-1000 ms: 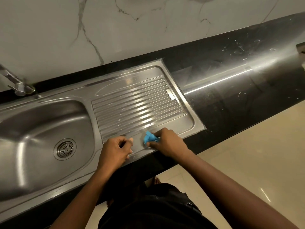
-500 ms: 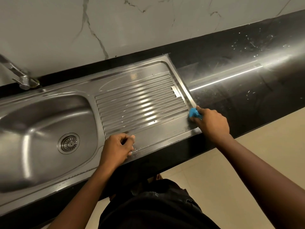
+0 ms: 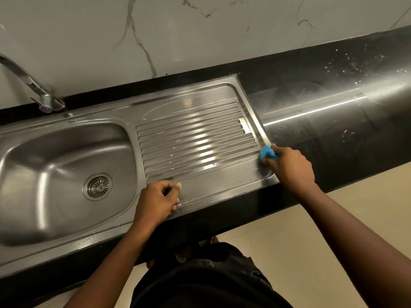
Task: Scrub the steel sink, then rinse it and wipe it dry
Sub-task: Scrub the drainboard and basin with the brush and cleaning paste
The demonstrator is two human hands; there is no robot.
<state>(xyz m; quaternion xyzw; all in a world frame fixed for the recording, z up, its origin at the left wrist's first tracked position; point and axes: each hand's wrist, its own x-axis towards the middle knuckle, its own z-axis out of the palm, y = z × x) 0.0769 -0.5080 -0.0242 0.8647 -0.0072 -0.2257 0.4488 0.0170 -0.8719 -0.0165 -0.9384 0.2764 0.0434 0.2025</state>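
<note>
sink: steel sink (image 3: 66, 174) set in black countertop (image 3: 333, 121); bowl left, ribbed drainboard (image 3: 195, 141) right, suds specks on ribs
wall: white marble wall (image 3: 200, 36) behind sink; tap (image 3: 33, 85) at sink's back-left corner
floor: beige floor (image 3: 311, 236) in front of sink
right hand: right hand (image 3: 291, 170) clenched around blue scrubber (image 3: 268, 153), pressing it on sink's front-right corner
left hand: left hand (image 3: 158, 201) curled loosely, nothing in it, resting on sink's front rim below drainboard
</note>
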